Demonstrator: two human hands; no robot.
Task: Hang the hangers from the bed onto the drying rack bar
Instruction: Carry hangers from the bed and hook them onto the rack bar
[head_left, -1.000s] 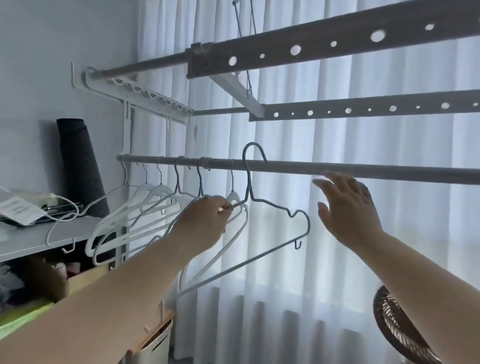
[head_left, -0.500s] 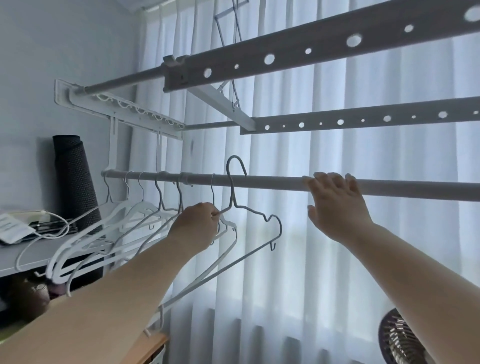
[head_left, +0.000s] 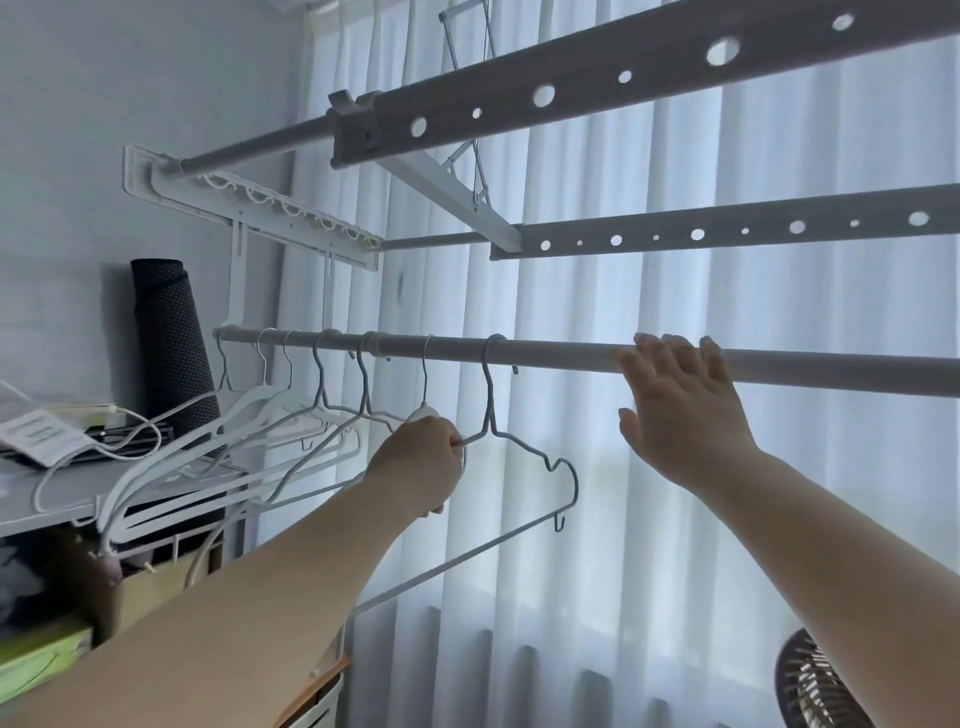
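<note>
The thin grey wire hanger (head_left: 521, 448), a second ago raised with its hook off the rail, now hooks over the round grey metal drying rack bar (head_left: 571, 351), right of the white plastic hangers (head_left: 260, 410): this one looks hung. The left hand (head_left: 415, 467) pinches its shoulder; the right hand (head_left: 680, 410) has settled flat-fingered on the bar. The white paper tag (head_left: 36, 436) carries unreadable print.

Cool daylight glows through sheer curtains (head_left: 649, 493), backlighting my view.
The upper bar (head_left: 584, 85) reads dark; straight lines bow near the edges.
</note>
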